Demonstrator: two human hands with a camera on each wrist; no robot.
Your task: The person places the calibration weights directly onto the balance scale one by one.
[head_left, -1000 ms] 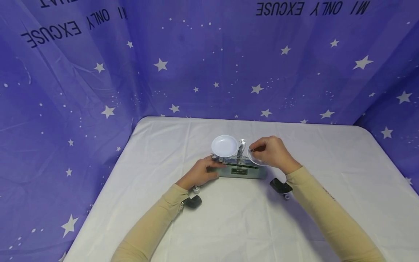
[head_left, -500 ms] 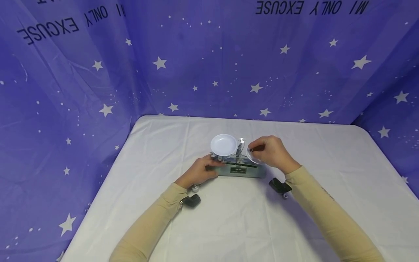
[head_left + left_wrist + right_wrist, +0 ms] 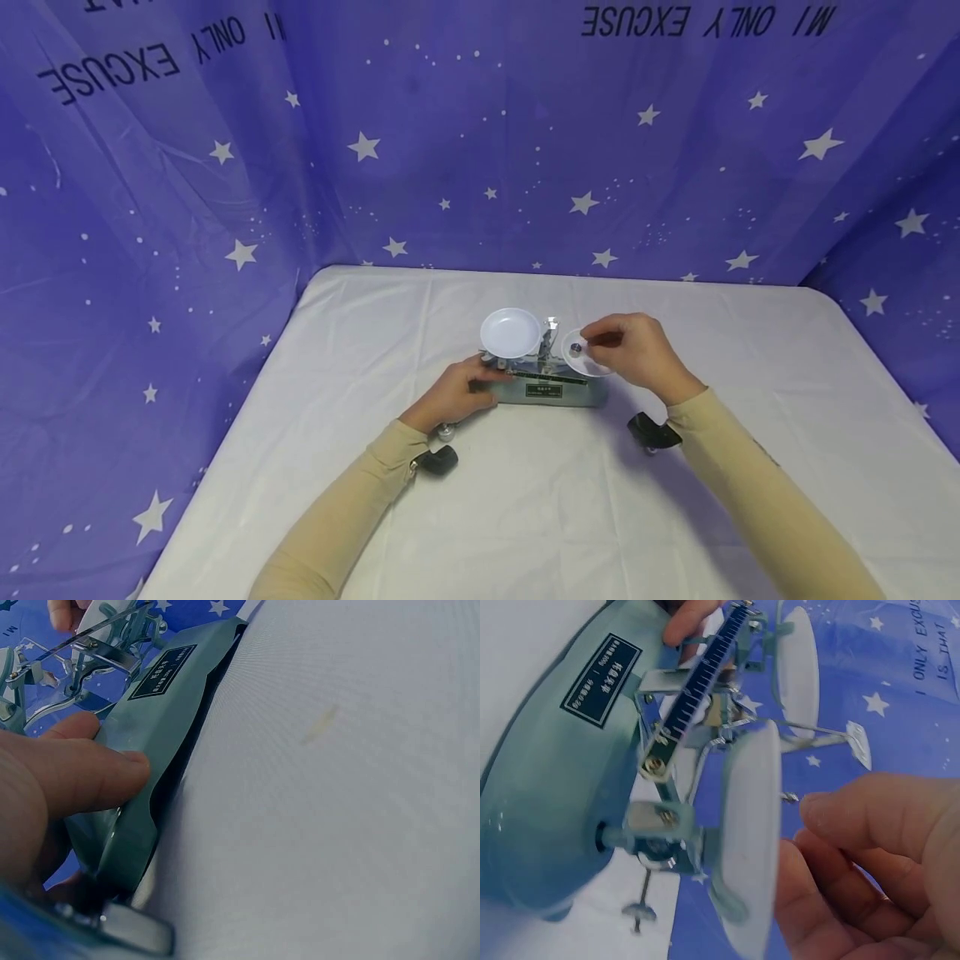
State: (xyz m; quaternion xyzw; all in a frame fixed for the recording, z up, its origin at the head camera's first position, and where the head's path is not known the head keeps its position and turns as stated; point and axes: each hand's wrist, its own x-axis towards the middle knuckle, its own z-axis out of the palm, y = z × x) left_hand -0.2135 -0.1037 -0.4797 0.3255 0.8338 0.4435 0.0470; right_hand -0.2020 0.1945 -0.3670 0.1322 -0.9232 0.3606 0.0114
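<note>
Left hand [image 3: 453, 392]: you grip the left end of the balance [image 3: 545, 365], thumb on the front of its green base [image 3: 517, 397] and fingers round behind.
Right hand [image 3: 633, 352]: your fingers are loosely bent, their tips just beside the small shiny weight [image 3: 576, 348]; I can't tell if they touch it.
Weight: it stands on the right pan [image 3: 579, 367], toward the side near the middle of the balance. Your right wrist view shows only its little knob past the rim.
Left pan [image 3: 510, 332]: round and white, sitting higher than the right pan.
Ruler strip [image 3: 697, 690]: dark with white lines, along the front of the balance, sloping down toward the right pan in the head view.
Name plate [image 3: 543, 391]: black, on the front of the base.
Wrists: a black gadget [image 3: 437, 460] sits at the left one and a black box [image 3: 654, 431] at the right one, by your tan sleeves [image 3: 765, 475].
Table [image 3: 375, 333]: under a white cloth; the balance is about midway between its left and right edges, well in from the far edge.
Curtain [image 3: 465, 167]: purple-blue with white stars and upside-down black words, behind the far edge.
</note>
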